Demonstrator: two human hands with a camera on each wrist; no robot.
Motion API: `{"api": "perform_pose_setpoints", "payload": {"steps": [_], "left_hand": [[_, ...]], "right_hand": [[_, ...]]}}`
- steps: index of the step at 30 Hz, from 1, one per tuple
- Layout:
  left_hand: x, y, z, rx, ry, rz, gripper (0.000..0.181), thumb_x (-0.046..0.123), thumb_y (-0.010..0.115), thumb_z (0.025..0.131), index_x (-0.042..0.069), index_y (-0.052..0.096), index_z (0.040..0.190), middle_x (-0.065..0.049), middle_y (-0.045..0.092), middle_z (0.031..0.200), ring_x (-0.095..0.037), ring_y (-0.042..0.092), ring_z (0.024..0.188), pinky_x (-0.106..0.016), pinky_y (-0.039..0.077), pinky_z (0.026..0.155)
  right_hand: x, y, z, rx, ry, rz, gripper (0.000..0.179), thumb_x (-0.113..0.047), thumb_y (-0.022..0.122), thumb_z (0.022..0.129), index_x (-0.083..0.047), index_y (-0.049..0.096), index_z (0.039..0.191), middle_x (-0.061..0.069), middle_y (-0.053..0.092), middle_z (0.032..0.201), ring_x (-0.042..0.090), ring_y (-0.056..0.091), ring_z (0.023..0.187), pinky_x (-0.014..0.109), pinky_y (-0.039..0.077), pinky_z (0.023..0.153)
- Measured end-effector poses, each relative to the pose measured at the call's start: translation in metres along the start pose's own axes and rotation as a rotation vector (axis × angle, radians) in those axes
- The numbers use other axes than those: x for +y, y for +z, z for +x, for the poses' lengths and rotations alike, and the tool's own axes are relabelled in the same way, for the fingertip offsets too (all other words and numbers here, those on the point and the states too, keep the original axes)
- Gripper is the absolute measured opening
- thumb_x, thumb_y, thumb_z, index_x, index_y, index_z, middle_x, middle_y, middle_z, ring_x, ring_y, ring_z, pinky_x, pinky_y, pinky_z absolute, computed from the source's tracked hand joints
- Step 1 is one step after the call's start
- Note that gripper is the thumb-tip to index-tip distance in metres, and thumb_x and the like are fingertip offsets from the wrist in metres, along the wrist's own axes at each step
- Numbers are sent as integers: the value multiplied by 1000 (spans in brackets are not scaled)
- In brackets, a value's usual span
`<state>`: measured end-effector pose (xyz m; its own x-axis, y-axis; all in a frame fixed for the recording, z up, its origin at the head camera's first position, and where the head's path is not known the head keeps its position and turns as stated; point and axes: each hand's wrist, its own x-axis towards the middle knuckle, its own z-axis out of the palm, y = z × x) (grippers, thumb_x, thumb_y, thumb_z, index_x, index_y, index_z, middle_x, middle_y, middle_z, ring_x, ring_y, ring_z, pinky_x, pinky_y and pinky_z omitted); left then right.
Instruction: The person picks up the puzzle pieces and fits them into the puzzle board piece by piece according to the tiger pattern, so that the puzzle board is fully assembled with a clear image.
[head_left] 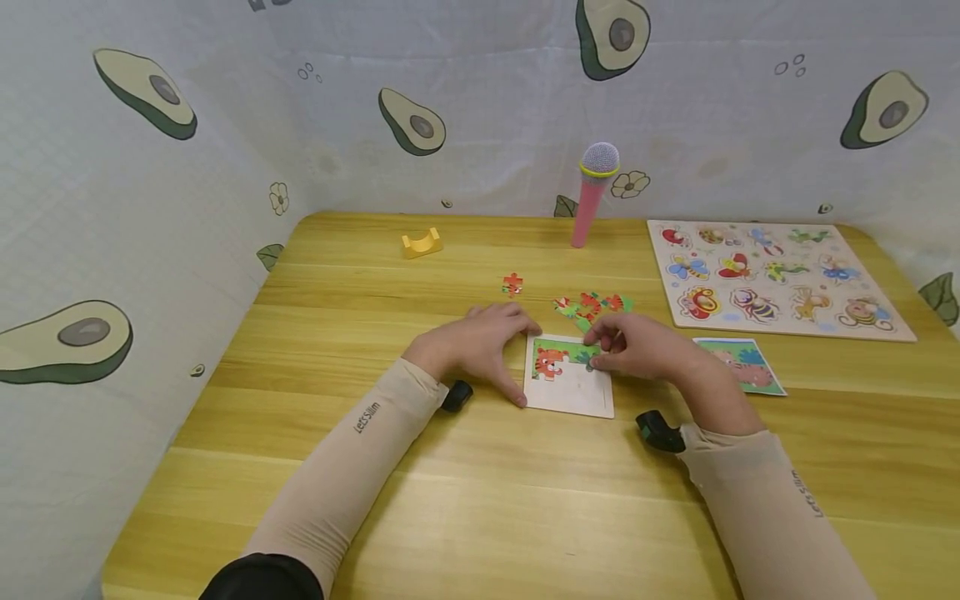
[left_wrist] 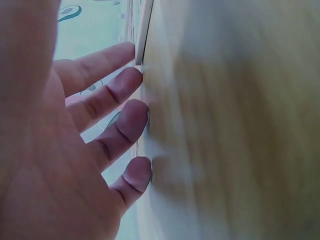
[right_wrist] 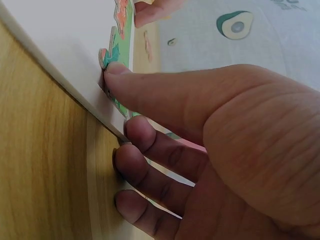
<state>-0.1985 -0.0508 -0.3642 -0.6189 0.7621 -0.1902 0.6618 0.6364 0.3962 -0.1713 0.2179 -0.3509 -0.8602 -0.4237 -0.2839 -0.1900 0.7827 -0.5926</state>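
Note:
A square white puzzle board (head_left: 567, 396) lies on the table, with joined pieces showing a tiger face (head_left: 550, 363) and a green strip along its top. My left hand (head_left: 480, 346) rests at the board's left side, thumb and forefinger touching near its two left corners. In the left wrist view its fingers (left_wrist: 132, 120) are spread, tips by the table. At the upper right corner my right hand (head_left: 645, 350) pinches a green and blue puzzle piece (right_wrist: 111, 56), thumb on it and forefinger at the board's edge. Partly behind that hand lies a heap of loose puzzle pieces (head_left: 590, 307).
One red puzzle piece (head_left: 512, 284) lies apart beyond the left hand. A picture card (head_left: 752, 367) sits right of the right hand. Behind it is a large insect puzzle board (head_left: 780, 279). A pink toy microphone (head_left: 589, 200) stands at the back, and a yellow cradle-shaped block (head_left: 422, 243) back left.

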Motion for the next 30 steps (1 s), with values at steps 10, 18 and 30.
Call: {"api": "perform_pose_setpoints", "payload": {"steps": [10,18,30], "left_hand": [[-1,1,1,3,3,15,101,71,82,66,21,47,147,6,42,138,-16,35,133,-41,27,107],[-2,3,-1,2,-6,13,102,72,82,65,21,47,146,6,42,137,-15,34,133,-38,29,105],[1,3,-2,4,-13,5,100,69,83,66,20,48,145,7,43,136,-14,35,132,-38,30,103]], "right_hand": [[2,1,2,41,-5,4,21,-15,74,87,-4,69,104,5,57,88,22,52,82,37,43,73],[0,3,3,77,-32,-39,23,-20,81,83,-9,73,102,4,59,88,22,54,82,36,45,72],[-8,2,10,127,-55,-95,22,-22,79,88,-8,75,104,3,60,87,21,55,77,35,46,67]]}}
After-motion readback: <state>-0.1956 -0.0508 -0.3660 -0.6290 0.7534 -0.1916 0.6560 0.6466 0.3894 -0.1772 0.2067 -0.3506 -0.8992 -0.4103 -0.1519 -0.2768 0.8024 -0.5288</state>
